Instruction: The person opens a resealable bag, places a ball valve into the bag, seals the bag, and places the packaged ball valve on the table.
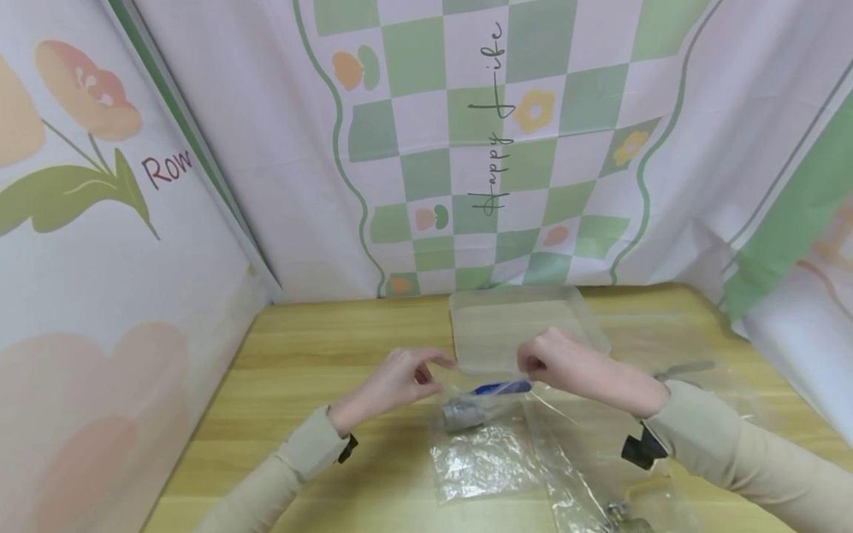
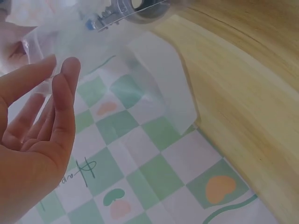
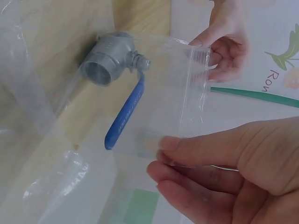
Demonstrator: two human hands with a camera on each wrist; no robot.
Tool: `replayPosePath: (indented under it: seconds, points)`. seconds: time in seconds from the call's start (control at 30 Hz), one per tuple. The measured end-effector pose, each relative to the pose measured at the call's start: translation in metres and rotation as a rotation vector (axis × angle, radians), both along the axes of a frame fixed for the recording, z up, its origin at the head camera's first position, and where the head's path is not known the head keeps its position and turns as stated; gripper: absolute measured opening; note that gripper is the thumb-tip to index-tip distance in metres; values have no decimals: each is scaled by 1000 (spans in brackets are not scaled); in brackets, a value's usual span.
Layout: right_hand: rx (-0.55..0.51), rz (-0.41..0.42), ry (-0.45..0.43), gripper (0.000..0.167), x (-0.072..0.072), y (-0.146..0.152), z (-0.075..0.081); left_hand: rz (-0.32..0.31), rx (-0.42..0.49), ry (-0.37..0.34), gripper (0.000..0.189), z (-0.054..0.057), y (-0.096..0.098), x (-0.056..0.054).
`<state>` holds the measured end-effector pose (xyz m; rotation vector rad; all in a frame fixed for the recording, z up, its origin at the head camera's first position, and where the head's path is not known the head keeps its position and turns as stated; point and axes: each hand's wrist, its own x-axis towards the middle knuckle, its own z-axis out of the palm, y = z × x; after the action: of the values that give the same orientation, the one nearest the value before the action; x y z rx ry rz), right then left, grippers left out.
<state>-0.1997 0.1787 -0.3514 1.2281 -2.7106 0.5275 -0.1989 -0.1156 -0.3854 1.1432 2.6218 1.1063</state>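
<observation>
A clear zip bag hangs between my two hands, its zip edge toward the top. Inside it lies a grey metal ball valve with a blue lever handle. My right hand pinches one top corner of the bag between thumb and forefinger. At the opposite corner my left hand has thumb and fingers about the bag's edge, seen from across in the right wrist view. Beneath the raised bag, shiny clear plastic lies on the table.
A translucent shallow tray sits at the back of the wooden table, near the printed curtain. More clear bags spread over the right side, one with a metal fitting at the front edge. A grey strip-like item shows near my right sleeve.
</observation>
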Motion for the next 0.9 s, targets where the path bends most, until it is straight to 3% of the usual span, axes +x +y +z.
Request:
replayPosePath:
  seconds: [0.17, 0.47, 0.7, 0.9]
  points:
    - [-23, -9, 48, 22, -2, 2, -2, 45, 26, -1, 48, -2, -3, -2]
    - [-39, -20, 32, 19, -3, 4, -2, 114, 36, -47, 11, -4, -19, -9]
    - [-63, -41, 5, 16, 1, 2, 3, 146, 28, -10, 9, 2, -26, -9]
    - [-118, -24, 42, 15, 2, 1, 2, 168, 38, 36, 9, 5, -28, -8]
